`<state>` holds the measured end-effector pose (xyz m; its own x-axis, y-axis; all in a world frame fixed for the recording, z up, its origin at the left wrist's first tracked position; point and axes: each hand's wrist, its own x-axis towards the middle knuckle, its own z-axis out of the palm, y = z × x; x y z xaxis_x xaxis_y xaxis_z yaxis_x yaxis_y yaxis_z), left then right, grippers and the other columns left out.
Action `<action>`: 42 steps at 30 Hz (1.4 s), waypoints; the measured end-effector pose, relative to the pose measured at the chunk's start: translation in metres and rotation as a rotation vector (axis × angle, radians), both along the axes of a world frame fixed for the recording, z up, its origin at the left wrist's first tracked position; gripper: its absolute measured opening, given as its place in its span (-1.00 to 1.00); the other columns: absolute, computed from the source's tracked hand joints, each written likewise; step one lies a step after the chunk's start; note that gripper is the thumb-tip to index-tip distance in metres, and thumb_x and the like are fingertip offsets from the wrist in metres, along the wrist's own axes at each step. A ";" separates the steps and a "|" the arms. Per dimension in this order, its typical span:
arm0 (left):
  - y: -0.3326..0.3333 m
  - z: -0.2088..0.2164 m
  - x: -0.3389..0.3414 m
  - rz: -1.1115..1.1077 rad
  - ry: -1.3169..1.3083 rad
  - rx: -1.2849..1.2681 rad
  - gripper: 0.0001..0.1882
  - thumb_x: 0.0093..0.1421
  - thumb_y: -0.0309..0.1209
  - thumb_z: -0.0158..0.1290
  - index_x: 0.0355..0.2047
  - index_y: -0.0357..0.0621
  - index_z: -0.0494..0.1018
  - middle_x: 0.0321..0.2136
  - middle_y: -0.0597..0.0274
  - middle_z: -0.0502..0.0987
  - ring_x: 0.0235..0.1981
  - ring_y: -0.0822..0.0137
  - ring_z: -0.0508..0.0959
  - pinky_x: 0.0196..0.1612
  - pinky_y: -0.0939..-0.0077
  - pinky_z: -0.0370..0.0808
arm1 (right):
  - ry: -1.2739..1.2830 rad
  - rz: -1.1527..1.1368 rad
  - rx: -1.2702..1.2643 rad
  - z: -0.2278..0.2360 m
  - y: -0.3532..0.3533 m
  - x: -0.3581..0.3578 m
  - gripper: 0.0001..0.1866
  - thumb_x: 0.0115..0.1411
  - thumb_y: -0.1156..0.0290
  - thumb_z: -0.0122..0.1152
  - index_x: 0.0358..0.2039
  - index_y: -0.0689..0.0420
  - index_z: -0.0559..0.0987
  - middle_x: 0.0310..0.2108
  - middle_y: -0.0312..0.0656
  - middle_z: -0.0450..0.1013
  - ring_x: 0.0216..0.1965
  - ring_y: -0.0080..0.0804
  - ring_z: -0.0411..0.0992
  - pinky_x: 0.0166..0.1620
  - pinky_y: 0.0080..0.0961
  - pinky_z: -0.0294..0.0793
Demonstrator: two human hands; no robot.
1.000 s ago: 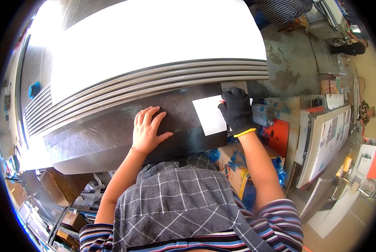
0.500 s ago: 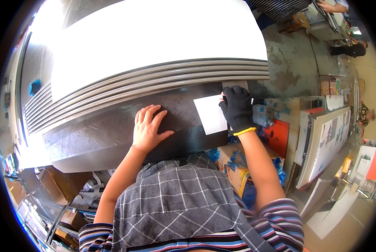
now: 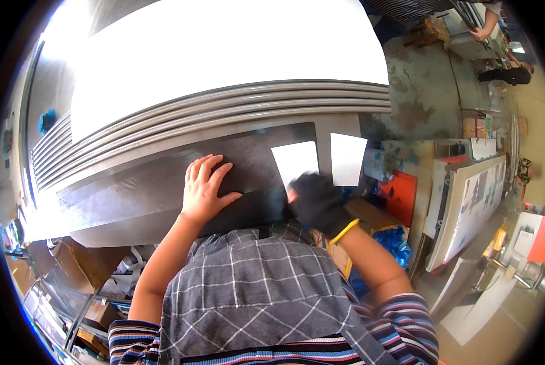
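Note:
A long dark, smooth sheet [image 3: 248, 152] lies along the near side of the work surface. My bare left hand [image 3: 204, 187] rests flat on it, fingers spread, holding nothing. My right hand [image 3: 321, 204], in a black glove with a yellow cuff, is at the sheet's near right corner; motion blurs its fingers, so their grip is unclear. One white four-sided piece [image 3: 296, 161] lies on the sheet just beyond the glove, its near end partly hidden. Another white piece [image 3: 347, 159] lies to the right, past the sheet's end.
Beyond the sheet are several stacked panels [image 3: 236, 106] with rounded metallic edges and a bright white top [image 3: 236, 48]. Cardboard boxes and blue plastic [image 3: 394, 246] are below right; a wire rack [image 3: 71, 328] stands lower left. Other people are at the far right, one with a hand [image 3: 482, 31] on a panel.
My right hand has moved toward me and left, from the sheet's far right corner to its near one, uncovering the right white piece. The dark sheet sits slightly further left and nearer; my left hand shifted with it.

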<state>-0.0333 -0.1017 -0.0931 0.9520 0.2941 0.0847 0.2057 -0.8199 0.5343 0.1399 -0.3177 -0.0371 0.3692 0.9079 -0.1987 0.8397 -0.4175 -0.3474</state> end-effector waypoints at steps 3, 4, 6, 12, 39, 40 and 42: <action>0.000 0.003 -0.002 -0.005 0.004 0.013 -0.29 -0.23 -0.16 0.38 -0.02 0.02 0.43 0.06 0.20 0.36 0.15 0.05 0.30 0.20 0.05 0.21 | -0.119 -0.208 0.015 -0.001 -0.004 0.054 -0.87 0.07 0.32 0.20 -0.45 0.11 0.56 -0.41 -0.10 0.50 -0.34 -0.13 0.46 -0.26 -0.23 0.46; 0.000 0.003 -0.001 -0.002 0.001 0.019 -0.30 -0.23 -0.16 0.38 -0.02 0.01 0.43 0.06 0.20 0.37 0.15 0.05 0.30 0.20 0.05 0.21 | -0.162 -0.247 0.003 -0.002 0.001 0.066 -0.88 0.05 0.35 0.23 -0.47 0.11 0.56 -0.43 -0.11 0.49 -0.35 -0.14 0.46 -0.26 -0.25 0.46; 0.001 0.005 0.000 -0.007 0.004 0.014 -0.30 -0.23 -0.16 0.37 -0.02 0.01 0.43 0.05 0.19 0.37 0.14 0.05 0.31 0.20 0.06 0.21 | -0.191 -0.251 -0.038 -0.014 0.008 0.078 -0.85 0.04 0.33 0.29 -0.45 0.13 0.59 -0.42 -0.10 0.52 -0.33 -0.18 0.48 -0.26 -0.30 0.48; 0.001 0.005 -0.001 -0.002 -0.004 0.010 -0.31 -0.22 -0.16 0.37 -0.02 0.00 0.44 0.05 0.19 0.37 0.14 0.05 0.31 0.20 0.06 0.20 | -0.260 -0.228 -0.160 -0.027 0.024 0.084 -0.78 0.06 0.26 0.30 -0.41 0.16 0.63 -0.36 -0.10 0.54 -0.29 -0.20 0.51 -0.22 -0.29 0.50; -0.008 0.001 0.016 0.024 0.152 0.101 -0.23 0.01 -0.19 0.24 0.24 0.02 0.23 0.27 0.06 0.15 0.31 -0.04 0.10 0.33 -0.06 0.01 | -0.221 -0.657 0.457 -0.012 -0.027 0.092 -0.71 0.09 0.32 0.24 -0.14 0.05 0.59 -0.31 -0.06 0.54 -0.27 -0.19 0.52 -0.17 -0.32 0.49; -0.006 0.002 0.014 0.019 0.160 0.099 -0.22 0.02 -0.17 0.23 0.25 0.02 0.22 0.28 0.06 0.14 0.32 -0.04 0.10 0.34 -0.06 -0.01 | 0.255 -0.795 0.282 -0.014 -0.021 0.090 -0.73 0.13 0.35 0.20 -0.15 0.12 0.58 -0.31 -0.10 0.55 -0.31 -0.31 0.52 -0.22 -0.46 0.47; -0.007 0.004 0.015 0.011 0.158 0.102 -0.22 0.02 -0.17 0.23 0.25 0.02 0.22 0.28 0.07 0.14 0.31 -0.03 0.10 0.34 -0.06 -0.01 | 0.835 -0.893 0.356 -0.025 0.001 0.090 -0.77 0.19 0.40 0.14 -0.21 0.25 0.60 -0.48 -0.25 0.54 -0.43 -0.51 0.46 -0.34 -0.59 0.43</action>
<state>-0.0179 -0.1089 -0.0889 0.9525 0.3023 -0.0359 0.2900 -0.8652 0.4090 0.2300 -0.3168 -0.0625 0.7583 0.4596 -0.4624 -0.2112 -0.4978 -0.8412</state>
